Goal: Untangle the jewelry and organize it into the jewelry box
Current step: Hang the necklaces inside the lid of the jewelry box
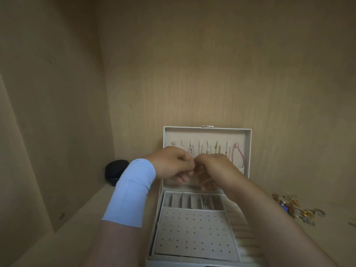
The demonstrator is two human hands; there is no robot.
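Jewelry box (194, 228), pale grey and standing open on a wooden shelf (73, 224), fills the lower centre of the head view, its lid (207, 132) propped upright against the back panel. Several chains and one pink loop (238, 157) hang from a row of hooks inside the lid. A person's two hands meet in front of that lid, above the box. The left hand (172, 163), its wrist wrapped in a light blue band (133, 189), is curled with thumb and forefinger pressed together; the right hand (217, 170) is curled likewise, fingertips touching those of the left. Between them they pinch a fine thread-like chain (201, 175), too thin and blurred to describe further. In the box's base, a perforated earring panel (194, 234) lies nearest the camera, with a row of narrow compartments (192, 202) behind it; one compartment holds a small metallic piece (205, 203). To the right of the box, on the shelf, lies a tangled heap of gold and blue jewelry (294, 208). A dark rounded case (115, 170) sits in the left back corner.
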